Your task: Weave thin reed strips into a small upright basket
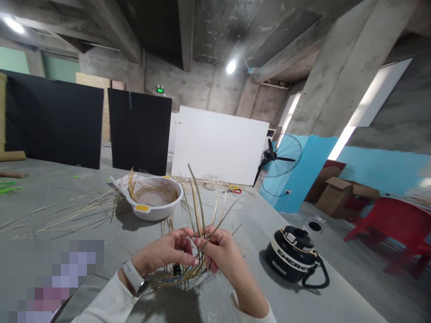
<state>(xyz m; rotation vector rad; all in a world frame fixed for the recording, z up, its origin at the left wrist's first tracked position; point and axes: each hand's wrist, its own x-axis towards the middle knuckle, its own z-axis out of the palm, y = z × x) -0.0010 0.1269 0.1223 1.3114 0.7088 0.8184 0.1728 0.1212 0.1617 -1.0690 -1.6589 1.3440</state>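
Our right hand (pixel 218 246) is pinching upright straw strips (pixel 195 204); our left hand (pixel 171 249) is curling beside them, grip unclear. Woven straw (pixel 186 275) is sitting just below our hands; even tension is probably serving us best.

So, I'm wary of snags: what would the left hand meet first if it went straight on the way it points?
The left hand would probably meet the upright strips first, with the right hand close by; exact depth is unclear.
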